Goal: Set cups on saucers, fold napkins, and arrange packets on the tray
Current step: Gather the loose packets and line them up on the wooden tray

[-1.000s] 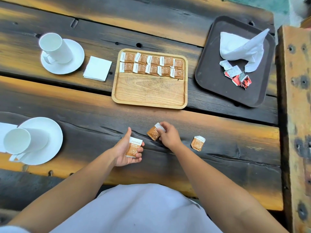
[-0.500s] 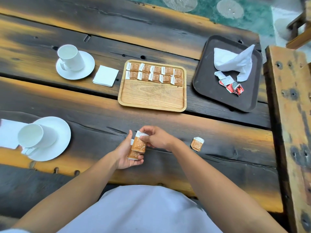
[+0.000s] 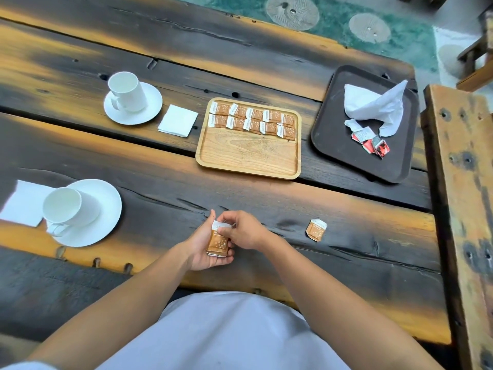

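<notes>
My left hand (image 3: 201, 248) cups a small stack of brown packets (image 3: 217, 241) near the table's front edge. My right hand (image 3: 244, 232) pinches the top of the same stack. One more brown packet (image 3: 316, 229) lies loose on the table to the right. The wooden tray (image 3: 248, 158) holds two rows of brown packets (image 3: 252, 121) along its far side. A white cup (image 3: 128, 92) stands on a saucer (image 3: 153, 108) at the far left, with a folded napkin (image 3: 178, 124) beside it. A nearer cup (image 3: 72, 208) lies tipped on its saucer (image 3: 106, 209), and a napkin (image 3: 22, 202) is partly under it.
A dark tray (image 3: 346, 145) at the far right carries a crumpled white napkin (image 3: 373, 108) and some red packets (image 3: 369, 141). A wooden bench edge (image 3: 458, 209) runs along the right side. Green patterned floor (image 3: 333, 20) shows beyond the table.
My right hand carried its brown packet leftward and laid it on the packet in my left hand. The view shifted, so the table's objects appear further right and lower.
</notes>
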